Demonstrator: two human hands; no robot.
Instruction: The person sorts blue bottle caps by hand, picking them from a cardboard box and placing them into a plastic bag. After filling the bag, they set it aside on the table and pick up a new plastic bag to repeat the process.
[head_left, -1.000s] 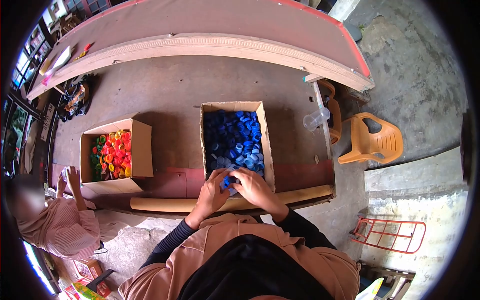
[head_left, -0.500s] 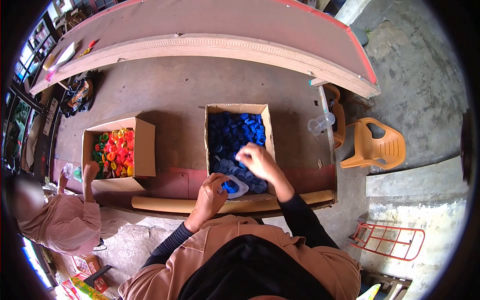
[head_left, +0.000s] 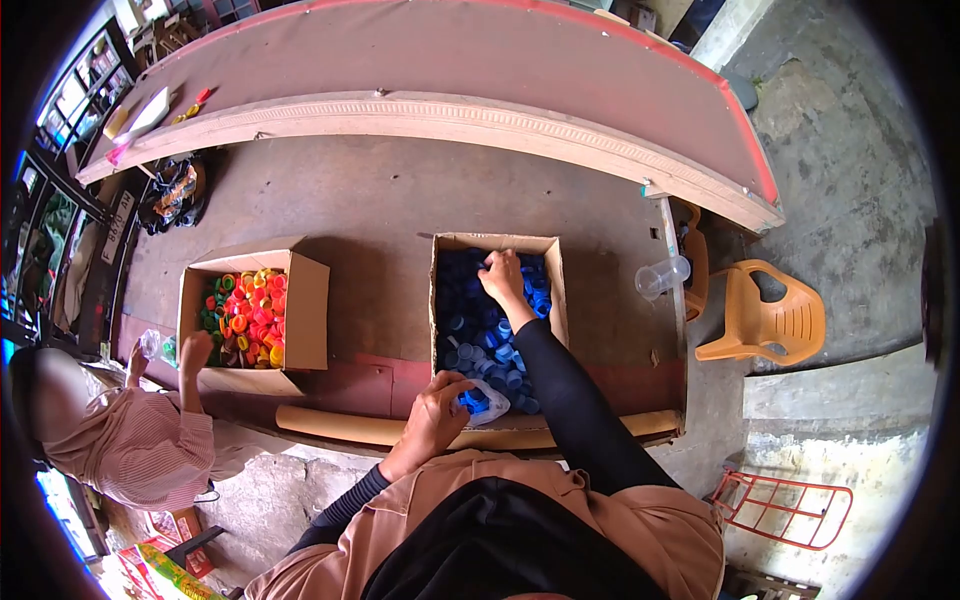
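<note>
An open cardboard box (head_left: 559,300) full of blue bottle caps (head_left: 497,337) stands in front of me. At its near left corner my left hand (head_left: 436,415) is closed on the edge of a clear plastic bag (head_left: 492,403), which has blue caps inside. My right hand (head_left: 505,277) reaches into the upper part of the box, fingers down among the caps. Its fingertips are pressed together, and whether they hold a cap is too small to tell.
Left stands a cardboard box (head_left: 307,312) of red, yellow and green caps, with a co-worker (head_left: 140,440) beside it. A cardboard tube (head_left: 340,424) lies along the near edge. A clear cup (head_left: 662,278) and an orange chair (head_left: 775,313) are at the right.
My right hand has moved away from the bag, up and deeper into the box of blue caps. My left hand still holds the bag. The whole view has shifted slightly.
</note>
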